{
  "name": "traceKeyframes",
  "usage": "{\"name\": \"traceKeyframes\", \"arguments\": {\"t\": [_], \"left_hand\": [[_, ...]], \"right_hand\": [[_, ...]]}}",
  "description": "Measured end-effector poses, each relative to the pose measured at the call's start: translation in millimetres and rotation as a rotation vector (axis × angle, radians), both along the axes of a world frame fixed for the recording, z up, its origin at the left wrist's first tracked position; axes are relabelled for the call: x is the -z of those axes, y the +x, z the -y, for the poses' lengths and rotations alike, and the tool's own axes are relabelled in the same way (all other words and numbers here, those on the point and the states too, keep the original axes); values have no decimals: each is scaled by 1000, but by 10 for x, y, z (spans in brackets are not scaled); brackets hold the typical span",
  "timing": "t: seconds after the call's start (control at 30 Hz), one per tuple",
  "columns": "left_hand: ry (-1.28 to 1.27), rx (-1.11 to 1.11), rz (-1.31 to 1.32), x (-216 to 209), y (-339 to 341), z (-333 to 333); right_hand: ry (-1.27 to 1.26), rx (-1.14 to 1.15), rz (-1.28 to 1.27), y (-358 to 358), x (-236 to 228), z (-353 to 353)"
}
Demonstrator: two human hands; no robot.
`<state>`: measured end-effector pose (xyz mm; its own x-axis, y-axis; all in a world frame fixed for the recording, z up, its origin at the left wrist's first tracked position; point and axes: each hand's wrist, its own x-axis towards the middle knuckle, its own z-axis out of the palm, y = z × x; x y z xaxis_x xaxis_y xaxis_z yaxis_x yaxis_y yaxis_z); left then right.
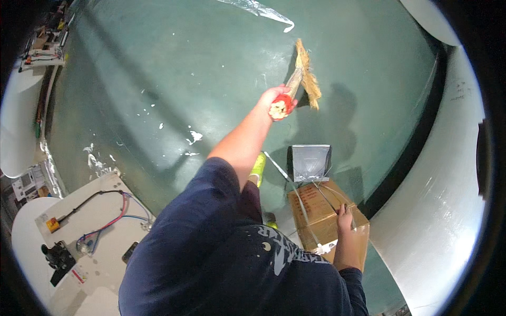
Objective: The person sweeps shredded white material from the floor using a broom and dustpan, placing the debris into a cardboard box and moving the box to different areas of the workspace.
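Observation:
My left hand (275, 99) is stretched forward and wrapped round the upper end of a broom (296, 81), just below its red-bound tip. The broom's straw-coloured bristles (309, 87) fan out at the far end, close to the green floor. Lower on the right, my right hand (344, 216) is closed on the thin handle of a grey dustpan (311, 162). That dustpan sits in front of a cardboard box (311, 208), its open side facing away from me. Part of its handle is hard to make out against the box.
White scraps (195, 137) lie scattered on the floor (211, 68) to the left. Clear plastic film (258, 9) lies at the far side. A table (100, 195) with cables stands lower left; a white curved surface (432, 210) borders the right. My yellow-green shoe (258, 167) shows below.

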<state>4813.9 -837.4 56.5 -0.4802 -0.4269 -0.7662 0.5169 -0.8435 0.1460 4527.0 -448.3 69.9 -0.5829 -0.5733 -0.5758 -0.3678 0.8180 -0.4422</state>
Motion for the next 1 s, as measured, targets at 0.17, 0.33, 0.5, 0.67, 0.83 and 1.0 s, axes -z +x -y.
{"name": "traceKeyframes", "arguments": {"t": [0.17,0.33,0.5,0.67,0.83,1.0], "left_hand": [[2,-94,-66,29,399,-237],[52,-173,268,-220,1708,-731],[29,-181,568,-514,2621,-1501],[134,-267,583,-565,2991,-2146],[117,-161,378,-330,2867,-2635],[88,-138,538,-622,2101,-2766]], "right_hand": [[8,-54,-114,-462,445,-1357],[324,-322,-109,261,28,-693],[709,-722,-261,844,-92,-618],[514,-924,-527,744,602,-1486],[692,-1010,-61,844,419,-1250],[-224,138,49,264,-477,-1388]]}}
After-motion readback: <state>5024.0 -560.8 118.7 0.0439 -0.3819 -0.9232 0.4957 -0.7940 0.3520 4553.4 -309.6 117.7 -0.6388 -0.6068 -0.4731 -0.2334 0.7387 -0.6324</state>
